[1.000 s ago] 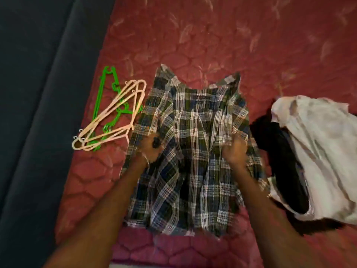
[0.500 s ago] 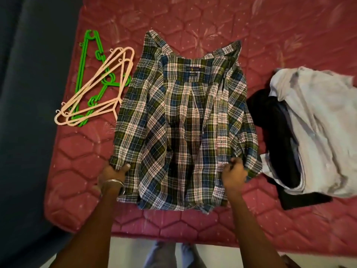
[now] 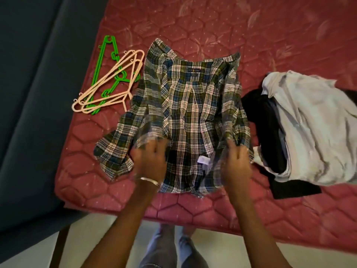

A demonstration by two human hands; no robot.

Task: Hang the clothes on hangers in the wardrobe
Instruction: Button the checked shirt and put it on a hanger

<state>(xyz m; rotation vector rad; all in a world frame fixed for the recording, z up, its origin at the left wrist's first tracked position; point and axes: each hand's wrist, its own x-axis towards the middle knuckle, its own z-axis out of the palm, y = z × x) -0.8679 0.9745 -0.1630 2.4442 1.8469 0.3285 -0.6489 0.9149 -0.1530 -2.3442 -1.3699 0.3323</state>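
Right in the middle of the red quilted mattress [image 3: 251, 45] lies the green, blue and white plaid cotton shirt [image 3: 185, 105], opened up with its inside showing, collar at the far end and a small white care tag near the hem. The left hand [image 3: 149, 163], a thin metal bangle [image 3: 149, 180] on its wrist, sits on the shirt's left front panel, fingers [image 3: 155, 149] reaching forward onto the cloth; it is blurred, so whether they pinch the fabric or merely press on it I cannot tell. The right hand [image 3: 237, 165] lies on the right front panel, its fingers [image 3: 232, 147] at the bunched edge of the cloth, and their grip is just as hard to make out. One plaid sleeve is flopped out to the left. Just beside the shirt's left shoulder is a loose stack of peach plastic hangers [image 3: 114, 88] lying over a bright green plastic hanger [image 3: 102, 60]. To the right, a crumpled white shirt [image 3: 313, 128] lies on top of a black garment [image 3: 270, 132], touching the plaid shirt's edge. Left of the mattress runs a dark blue-grey upholstered surface [image 3: 32, 93].
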